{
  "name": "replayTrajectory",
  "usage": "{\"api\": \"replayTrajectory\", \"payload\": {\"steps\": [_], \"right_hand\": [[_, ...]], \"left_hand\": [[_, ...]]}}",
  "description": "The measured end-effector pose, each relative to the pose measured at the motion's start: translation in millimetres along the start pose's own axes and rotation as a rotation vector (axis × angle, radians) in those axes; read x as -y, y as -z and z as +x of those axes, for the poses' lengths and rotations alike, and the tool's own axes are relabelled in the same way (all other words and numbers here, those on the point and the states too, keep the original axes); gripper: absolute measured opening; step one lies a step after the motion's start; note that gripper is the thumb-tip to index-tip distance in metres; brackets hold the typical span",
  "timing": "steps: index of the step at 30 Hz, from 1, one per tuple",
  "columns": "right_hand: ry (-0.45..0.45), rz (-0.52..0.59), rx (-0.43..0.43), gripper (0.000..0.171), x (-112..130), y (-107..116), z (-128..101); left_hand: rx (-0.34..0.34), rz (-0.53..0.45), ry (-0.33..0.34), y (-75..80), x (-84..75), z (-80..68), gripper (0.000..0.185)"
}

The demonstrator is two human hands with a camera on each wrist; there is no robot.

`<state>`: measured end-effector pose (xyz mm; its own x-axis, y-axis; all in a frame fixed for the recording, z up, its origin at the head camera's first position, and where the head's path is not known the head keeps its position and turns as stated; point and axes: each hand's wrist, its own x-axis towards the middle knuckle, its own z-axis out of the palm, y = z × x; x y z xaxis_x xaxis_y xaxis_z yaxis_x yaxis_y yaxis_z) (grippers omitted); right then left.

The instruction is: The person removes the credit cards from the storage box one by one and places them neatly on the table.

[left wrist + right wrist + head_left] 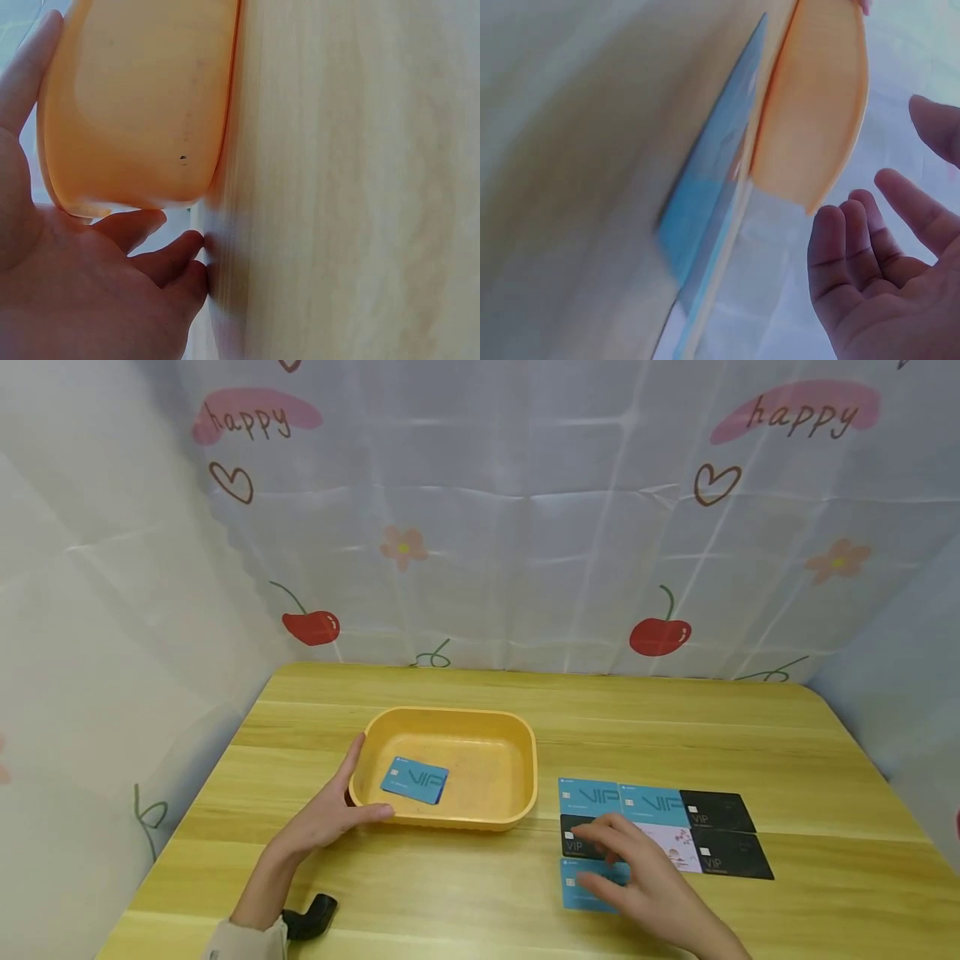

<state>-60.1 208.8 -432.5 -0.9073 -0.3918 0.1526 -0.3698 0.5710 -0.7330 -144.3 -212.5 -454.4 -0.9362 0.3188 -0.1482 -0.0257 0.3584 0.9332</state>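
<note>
A person's left hand [324,817] steadies a yellow tray [517,806] at its near left corner, thumb along the front wall and fingers up the side, on a wooden table [465,893]. One blue card [414,779] already lies flat inside the tray. The right hand [637,877] hovers with fingers relaxed and spread over a grid of cards [720,835] to the tray's right, its fingertips at a black card [576,842] and the nearest blue one [581,893]; whether they touch cannot be told, and nothing is pinched yet. From the right wrist the palm shows empty and loose. The cards look thin, light, stiff and glossy, likely slick and hard to lift while lying flat against the wood, so a sensible grip would be at an edge, sliding one free or tipping a corner up before pinching it. The tray looks like light rigid plastic, prone to sliding.
</note>
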Motion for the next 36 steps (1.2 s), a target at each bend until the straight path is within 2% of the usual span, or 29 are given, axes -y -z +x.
{"api": "replayTrajectory", "payload": {"steps": [7,23,32,36], "right_hand": [[0.045,0.028,-0.033,0.04,10.1,-10.6,11.7],[0.161,-0.043,-0.172,0.048,34.4,-31.0,46.6],[0.162,-0.048,-0.179,0.051,48.6,-43.3,71.8],[0.162,-0.043,-0.176,0.046,55.3,-48.4,84.1]], "left_hand": [[0.005,-0.007,-0.012,-0.7,0.5,1.6,0.116],[0.004,-0.004,-0.003,0.4,-0.2,0.8,0.116],[0.006,-0.01,0.001,0.2,0.0,0.6,0.116],[0.005,-0.007,-0.003,0.1,-0.3,0.4,0.116]]}}
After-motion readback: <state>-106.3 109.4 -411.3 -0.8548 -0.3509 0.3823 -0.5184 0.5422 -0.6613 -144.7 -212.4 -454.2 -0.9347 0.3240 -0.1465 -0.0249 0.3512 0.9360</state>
